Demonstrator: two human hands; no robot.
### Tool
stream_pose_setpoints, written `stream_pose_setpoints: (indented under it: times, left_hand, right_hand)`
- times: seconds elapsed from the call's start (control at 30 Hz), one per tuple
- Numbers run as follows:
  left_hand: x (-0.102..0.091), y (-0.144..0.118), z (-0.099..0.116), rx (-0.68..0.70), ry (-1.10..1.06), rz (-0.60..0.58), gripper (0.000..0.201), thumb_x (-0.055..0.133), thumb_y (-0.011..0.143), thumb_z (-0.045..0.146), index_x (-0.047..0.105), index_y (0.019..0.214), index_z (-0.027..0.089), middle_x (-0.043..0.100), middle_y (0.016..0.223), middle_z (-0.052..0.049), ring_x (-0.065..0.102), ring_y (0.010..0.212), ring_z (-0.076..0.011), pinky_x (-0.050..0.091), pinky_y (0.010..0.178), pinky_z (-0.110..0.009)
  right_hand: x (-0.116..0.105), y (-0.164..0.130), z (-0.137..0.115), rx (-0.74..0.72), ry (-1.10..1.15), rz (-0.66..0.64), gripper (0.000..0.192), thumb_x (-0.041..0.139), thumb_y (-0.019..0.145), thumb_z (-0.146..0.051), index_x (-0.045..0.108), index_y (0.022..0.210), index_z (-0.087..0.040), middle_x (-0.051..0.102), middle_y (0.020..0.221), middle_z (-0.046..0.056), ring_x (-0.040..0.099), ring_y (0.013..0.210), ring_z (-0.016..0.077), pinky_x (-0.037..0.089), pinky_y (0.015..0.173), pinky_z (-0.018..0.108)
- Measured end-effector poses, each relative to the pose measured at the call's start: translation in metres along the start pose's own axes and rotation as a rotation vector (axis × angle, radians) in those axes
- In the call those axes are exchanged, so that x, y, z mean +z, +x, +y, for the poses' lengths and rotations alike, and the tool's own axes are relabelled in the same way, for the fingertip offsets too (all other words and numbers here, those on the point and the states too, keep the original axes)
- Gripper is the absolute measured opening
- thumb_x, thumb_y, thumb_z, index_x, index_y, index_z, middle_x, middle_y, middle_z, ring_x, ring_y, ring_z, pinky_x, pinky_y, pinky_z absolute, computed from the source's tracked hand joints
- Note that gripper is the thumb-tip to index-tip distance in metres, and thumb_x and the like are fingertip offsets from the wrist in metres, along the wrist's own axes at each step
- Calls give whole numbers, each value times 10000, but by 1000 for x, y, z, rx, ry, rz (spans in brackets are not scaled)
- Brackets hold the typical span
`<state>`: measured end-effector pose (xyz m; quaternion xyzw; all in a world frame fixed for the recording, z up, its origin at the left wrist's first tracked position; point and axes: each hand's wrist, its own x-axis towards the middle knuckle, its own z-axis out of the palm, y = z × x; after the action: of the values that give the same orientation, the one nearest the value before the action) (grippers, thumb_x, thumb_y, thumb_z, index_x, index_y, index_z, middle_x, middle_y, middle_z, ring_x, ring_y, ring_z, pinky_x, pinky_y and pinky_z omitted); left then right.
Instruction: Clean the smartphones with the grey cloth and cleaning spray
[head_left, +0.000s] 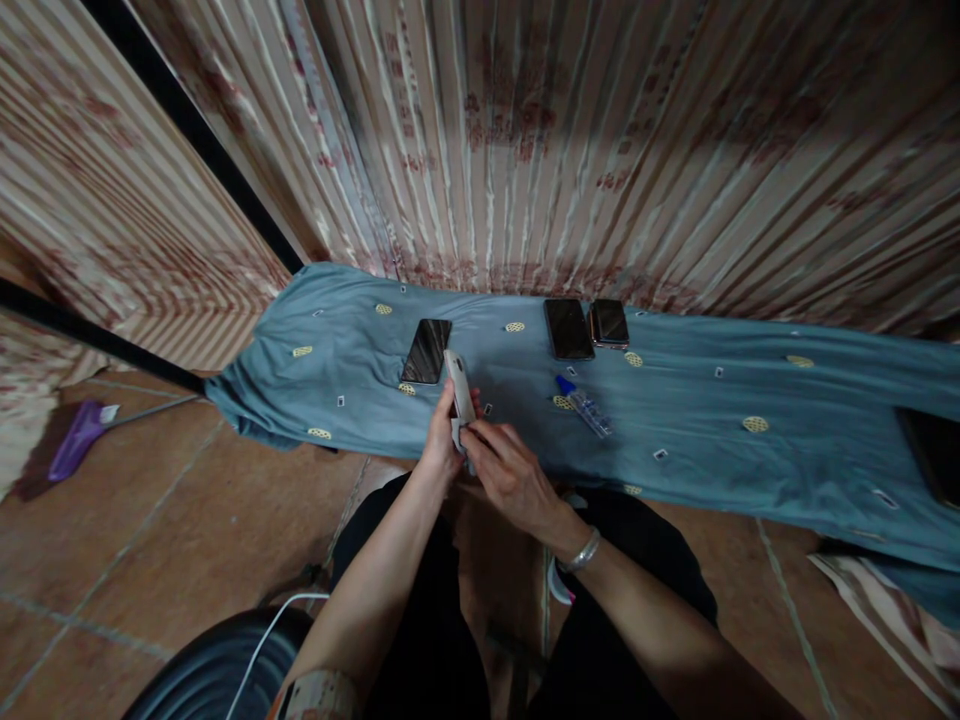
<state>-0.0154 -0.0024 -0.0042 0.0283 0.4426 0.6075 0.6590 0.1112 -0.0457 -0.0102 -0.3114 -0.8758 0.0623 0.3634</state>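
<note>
Above the blue cloth [675,400], white phone [459,385] upright, left hand [439,445] gripping it, right hand [510,470] pinching its base.

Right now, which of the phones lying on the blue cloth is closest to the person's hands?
The dark phone lying alone, just left of the white device in the left hand; the other two phones sit together farther right.

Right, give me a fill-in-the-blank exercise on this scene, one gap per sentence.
1. Both hands, the left hand and the right hand, grip one white ____.
2. The cloth on the floor is ____ in colour.
3. The right wrist wears a silver ____.
4. The broom at far left is ____.

Missing words: phone; blue; bracelet; purple
</note>
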Motion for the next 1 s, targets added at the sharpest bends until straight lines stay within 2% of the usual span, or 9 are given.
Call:
stream_pose_setpoints:
  times: [0.17, 0.33, 0.53, 0.7, 0.87, 1.0]
  left_hand:
    - [-4, 1, -5, -24, 16, -16, 361, 659, 813, 501, 672, 773, 142, 681, 649, -13, 595, 513, -81, 469, 495, -187]
    - [0, -2, -7, -48, -19, 2, 366, 617, 847, 490, 680, 785, 135, 678, 625, -14, 600, 493, -82, 473, 487, -180]
    - [6, -8, -19, -89, -14, -60, 365, 533, 905, 437, 672, 741, 141, 677, 620, -37, 683, 647, -133, 543, 638, -206]
    - [9, -12, -28, -7, -52, -67, 242, 548, 898, 335, 698, 893, 145, 752, 846, -59, 705, 955, -169, 538, 883, -233]
    - [9, -15, -33, -23, -10, -137, 354, 550, 898, 354, 678, 1150, 141, 747, 1079, -82, 634, 1165, -221, 491, 1009, -314]
    - [9, -17, -37, 16, 6, -180, 398, 560, 893, 340, 652, 1224, 139, 721, 1174, -89, 589, 1237, -219, 433, 1075, -329]
  right_hand:
    - [0, -1, 1, 52, 38, -18, 419, 380, 970, -136, 560, 1348, -162, 631, 1211, 149, 591, 1021, 236, 545, 913, 407]
    - [-1, 0, 0, 59, 37, -9, 412, 380, 968, -130, 576, 1330, -134, 635, 1216, 156, 589, 1023, 241, 546, 912, 401]
    - [3, 2, 12, 140, 27, -20, 479, 361, 958, -115, 513, 1410, -159, 615, 1292, 159, 574, 1154, 259, 503, 1008, 445]
    - [5, 8, 23, 181, 11, -29, 526, 374, 932, -84, 454, 1451, -113, 571, 1368, 186, 534, 1244, 261, 463, 1063, 437]
    - [4, 16, 34, 210, -24, -11, 526, 352, 939, -79, 437, 1458, -97, 531, 1421, 185, 490, 1301, 256, 425, 1097, 439]
    - [4, 22, 42, 230, -46, 30, 513, 349, 953, -115, 448, 1456, -136, 527, 1435, 154, 481, 1311, 256, 426, 1096, 456]
